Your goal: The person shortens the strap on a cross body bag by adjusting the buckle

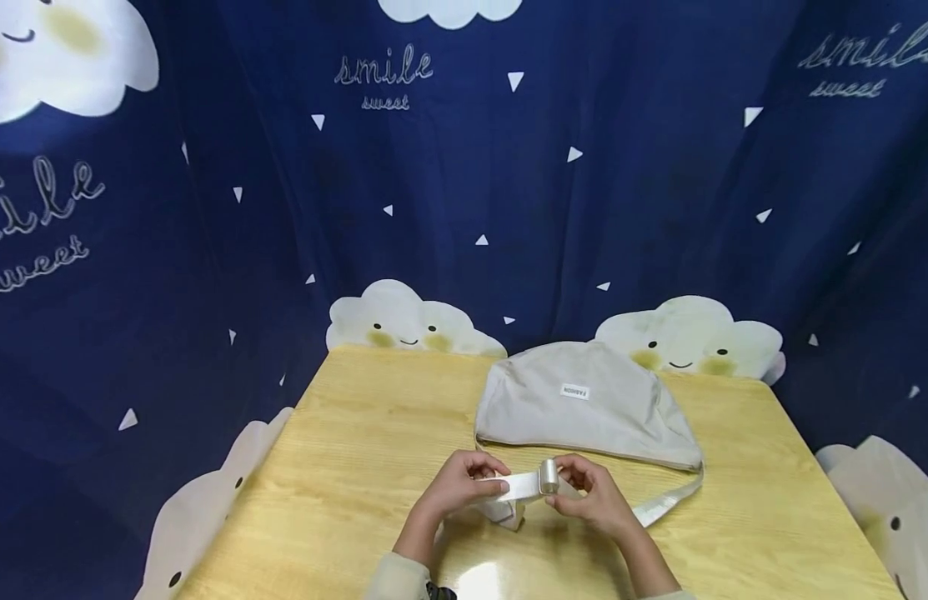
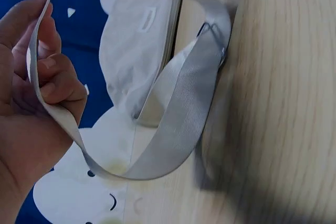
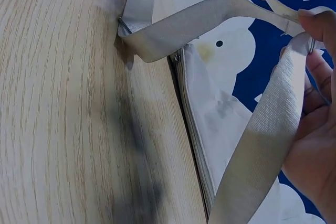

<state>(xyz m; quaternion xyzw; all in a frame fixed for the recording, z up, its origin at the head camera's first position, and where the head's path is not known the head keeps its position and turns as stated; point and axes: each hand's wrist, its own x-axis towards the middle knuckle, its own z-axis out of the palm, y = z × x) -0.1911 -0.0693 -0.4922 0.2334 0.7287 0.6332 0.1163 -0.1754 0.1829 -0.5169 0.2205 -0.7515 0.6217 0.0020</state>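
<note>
A pale cream fabric bag with a small label lies on the table, its zipper edge toward me. Its flat strap stretches between my hands in front of it. My left hand pinches the strap between thumb and fingers. With thumb and fingertips, my right hand holds the strap where it folds through a metal strap slider; the fingers partly cover that slider. In the left wrist view, a loop of strap hangs below the hands, with another metal fitting on it.
The wooden table reaches back to a dark blue curtain printed with clouds and triangles. A further length of strap runs from the bag's right corner toward my right forearm. A dark band circles my left wrist.
</note>
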